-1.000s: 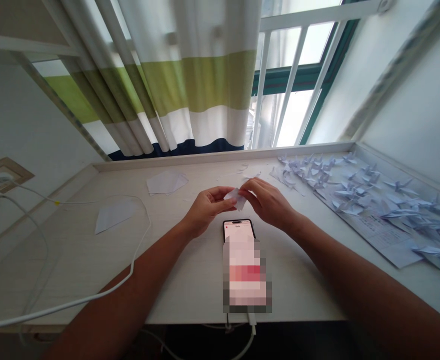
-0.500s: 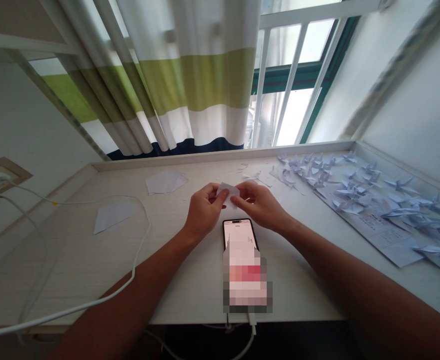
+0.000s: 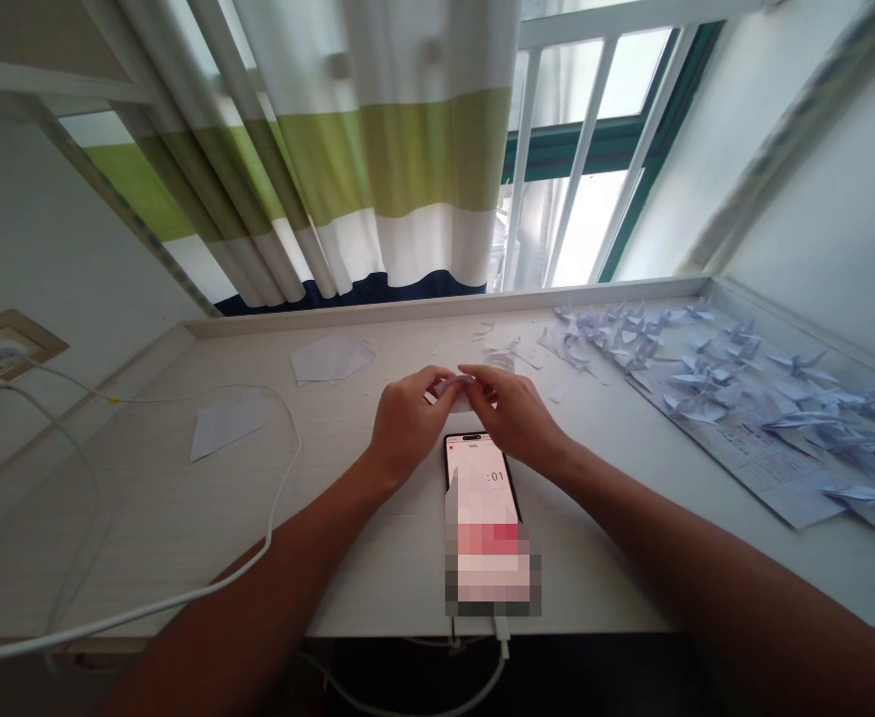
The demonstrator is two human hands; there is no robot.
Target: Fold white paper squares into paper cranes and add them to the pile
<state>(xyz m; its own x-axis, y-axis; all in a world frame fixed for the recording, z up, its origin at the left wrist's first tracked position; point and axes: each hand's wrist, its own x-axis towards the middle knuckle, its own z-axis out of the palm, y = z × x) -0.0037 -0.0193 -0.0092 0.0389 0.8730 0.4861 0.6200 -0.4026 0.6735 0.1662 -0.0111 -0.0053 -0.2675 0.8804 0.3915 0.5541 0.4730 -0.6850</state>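
Observation:
My left hand [image 3: 405,423] and my right hand [image 3: 518,416] meet over the middle of the pale desk [image 3: 145,518], just beyond a phone [image 3: 484,518] that lies flat with its screen lit. Both hands pinch a small piece of folded white paper [image 3: 453,390] between their fingertips, low against the desk top. Most of the paper is hidden by the fingers.
Several folded paper cranes [image 3: 713,378] cover a printed sheet on the right. Paper sheets [image 3: 330,357] and a folded piece [image 3: 229,422] lie at the left. A white cable [image 3: 273,518] loops across the left side. A striped curtain [image 3: 377,169] and barred window stand behind.
Both hands have lowered the small paper toward the desk and closed in over it; it showed more between the fingers before. The view has shifted slightly.

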